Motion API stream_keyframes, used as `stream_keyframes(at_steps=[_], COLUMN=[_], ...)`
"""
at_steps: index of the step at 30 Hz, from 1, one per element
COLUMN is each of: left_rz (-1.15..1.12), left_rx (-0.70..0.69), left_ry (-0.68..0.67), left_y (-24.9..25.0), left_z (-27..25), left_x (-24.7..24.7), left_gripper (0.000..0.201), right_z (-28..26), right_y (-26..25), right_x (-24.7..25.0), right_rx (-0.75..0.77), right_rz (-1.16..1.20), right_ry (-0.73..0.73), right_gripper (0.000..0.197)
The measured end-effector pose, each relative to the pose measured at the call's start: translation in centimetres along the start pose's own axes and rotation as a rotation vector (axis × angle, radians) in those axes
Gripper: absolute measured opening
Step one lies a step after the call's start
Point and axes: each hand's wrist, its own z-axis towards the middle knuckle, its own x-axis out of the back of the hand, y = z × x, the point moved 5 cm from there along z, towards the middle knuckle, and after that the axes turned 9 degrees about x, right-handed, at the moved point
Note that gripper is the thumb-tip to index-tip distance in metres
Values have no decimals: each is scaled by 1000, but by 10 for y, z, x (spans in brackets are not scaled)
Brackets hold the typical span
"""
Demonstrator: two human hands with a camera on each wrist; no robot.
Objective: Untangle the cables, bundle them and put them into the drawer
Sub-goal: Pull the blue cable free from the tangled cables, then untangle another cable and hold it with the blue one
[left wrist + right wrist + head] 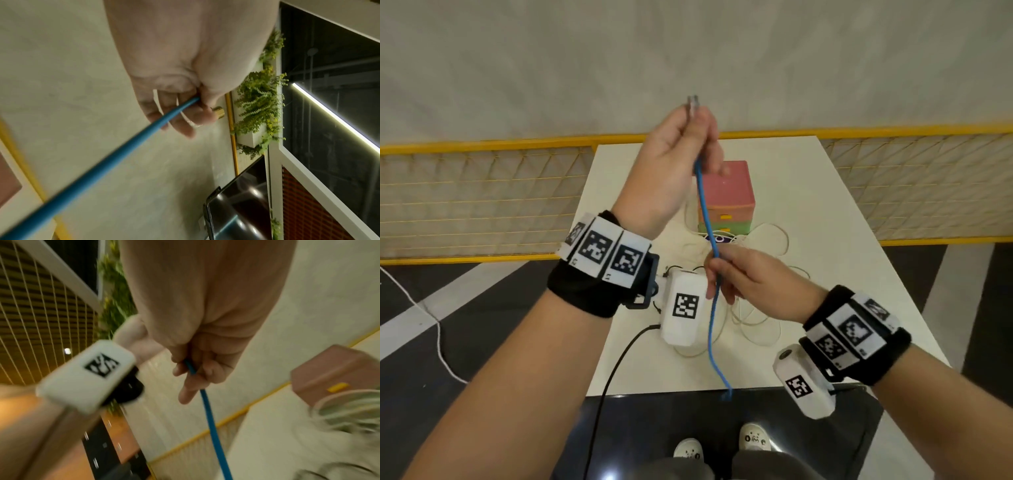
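Observation:
A blue cable (705,209) is stretched in the air between both hands above the white table (825,240). My left hand (697,125), raised high, grips it just below its clear plug (693,102). In the left wrist view the cable (123,154) runs out of that hand's curled fingers (180,116). My right hand (719,272) pinches the cable lower down, and its free end (726,394) dangles past the table's front edge. The right wrist view shows the cable (211,426) leaving those fingers (193,374). A small drawer box (726,195) with a pink top stands behind, its drawers closed.
Loose whitish cables (753,315) lie tangled on the table in front of the drawer box, also seen blurred (349,410) in the right wrist view. A yellow mesh fence (482,198) runs behind the table. A black lead (616,370) hangs from the left wrist camera.

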Motion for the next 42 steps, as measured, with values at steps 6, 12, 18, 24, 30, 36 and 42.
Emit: stream_keyframes(at_steps=[6,12,18,24,30,36,42], left_rz=[2,-12,40,120,134,129,238], left_rx=[252,271,466,728,734,696,594], left_ry=[-59,58,222,328,410,489,454], left_y=[-34,-48,-81,-136,-166,-175,-168], left_z=[-8,-9,-30,-70,-87,-96,-100], left_x=[-6,6,46,67,73,77,85], left_gripper=[20,28,35,43,36,38,37], right_z=[5,22,7,46,83,94,91], right_y=[15,5,61,105,126,152,145], right_x=[-7,-29,-75,-63,-105,-152,-147], right_rx=[-10,106,43,-112,-189,-343,-263], right_rz=[-53,-43,-225,-316,-448,-650,-509], right_ry=[-39,-149,-651,-356,-330,-447,-240], right_gripper=[18,20,46,28,26,34,19])
